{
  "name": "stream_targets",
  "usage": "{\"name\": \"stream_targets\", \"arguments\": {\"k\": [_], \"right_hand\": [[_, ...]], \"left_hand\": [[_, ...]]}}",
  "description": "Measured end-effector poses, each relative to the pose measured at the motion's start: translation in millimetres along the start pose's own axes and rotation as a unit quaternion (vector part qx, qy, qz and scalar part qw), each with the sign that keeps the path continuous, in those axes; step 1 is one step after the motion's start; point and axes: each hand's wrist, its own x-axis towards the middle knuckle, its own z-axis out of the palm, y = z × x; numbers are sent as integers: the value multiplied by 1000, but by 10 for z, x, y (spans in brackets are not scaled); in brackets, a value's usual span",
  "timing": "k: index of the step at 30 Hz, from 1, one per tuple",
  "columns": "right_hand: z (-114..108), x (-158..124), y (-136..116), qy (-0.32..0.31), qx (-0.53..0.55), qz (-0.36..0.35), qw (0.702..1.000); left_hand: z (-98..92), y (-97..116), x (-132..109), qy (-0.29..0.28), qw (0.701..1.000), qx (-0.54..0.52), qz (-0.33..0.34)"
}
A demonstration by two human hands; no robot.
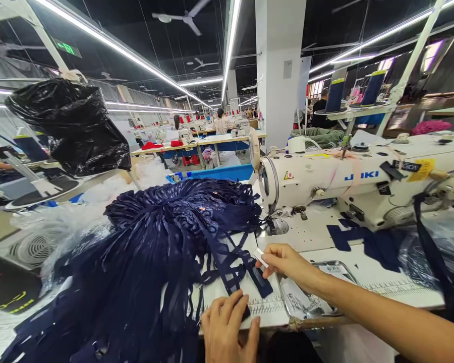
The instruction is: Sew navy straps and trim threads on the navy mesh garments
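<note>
A big heap of navy fabric strips [162, 252] covers the left half of the white sewing table [378, 275]. My left hand [229, 330] lies flat near the front edge, pressing down the end of one navy strip [249, 275]. My right hand [287, 264] reaches in from the right and pinches a small white label [260, 256] at that same strip. A white Juki sewing machine [348, 179] stands behind the hands, its needle area [274, 224] a little beyond my right hand.
A metal tray [306, 295] is set into the table by my right wrist. Navy cut pieces [366, 239] and clear plastic [435, 242] lie at right. A black plastic bag [73, 126] hangs at left. Thread cones [373, 88] stand behind the machine. Other people work at distant tables.
</note>
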Motion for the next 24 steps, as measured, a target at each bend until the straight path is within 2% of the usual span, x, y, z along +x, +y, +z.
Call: {"name": "stream_targets", "arguments": {"k": [3, 6, 19, 24], "right_hand": [[14, -15, -32, 8, -13, -3, 1000], [4, -35, -58, 12, -23, -9, 1000], [-140, -111, -65, 14, -36, 19, 999], [-130, -127, -69, 3, -36, 19, 999]], "left_hand": [[-31, 40, 97, 23, 1000, 7, 2], [-5, 98, 150, 22, 1000, -4, 9], [108, 226, 323, -74, 995, 59, 8], [120, 208, 323, -68, 996, 50, -28]]}}
